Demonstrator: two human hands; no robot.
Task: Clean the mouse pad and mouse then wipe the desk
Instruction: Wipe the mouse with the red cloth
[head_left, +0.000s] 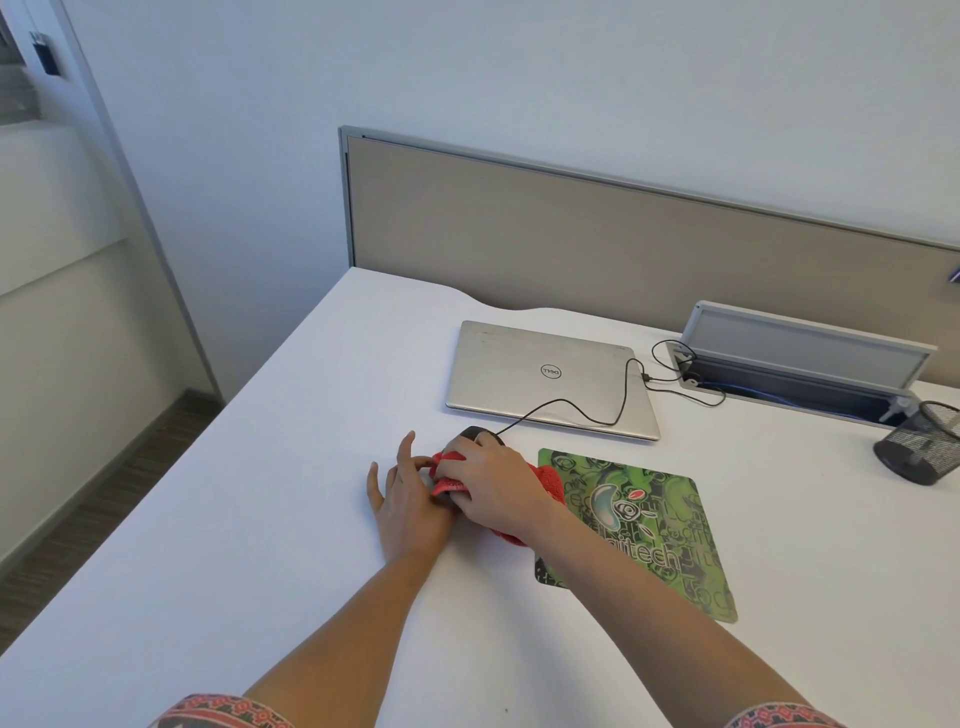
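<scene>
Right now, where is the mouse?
In the head view the black mouse sits on the desk just left of the green mouse pad, in front of the closed laptop, mostly covered by the right hand and its red cloth.

We are seeing only the front tip of the black corded mouse (474, 433); the right hand (493, 491) and the red knitted cloth (448, 459) are covering the rest. The outer fingers of the left hand (410, 506) are lying hidden under the right one. The right forearm (623, 587) is hiding part of the left edge of the green patterned mouse pad (654, 519). The picture's right edge is cutting off the black wire-mesh pen cup (922, 447).
</scene>
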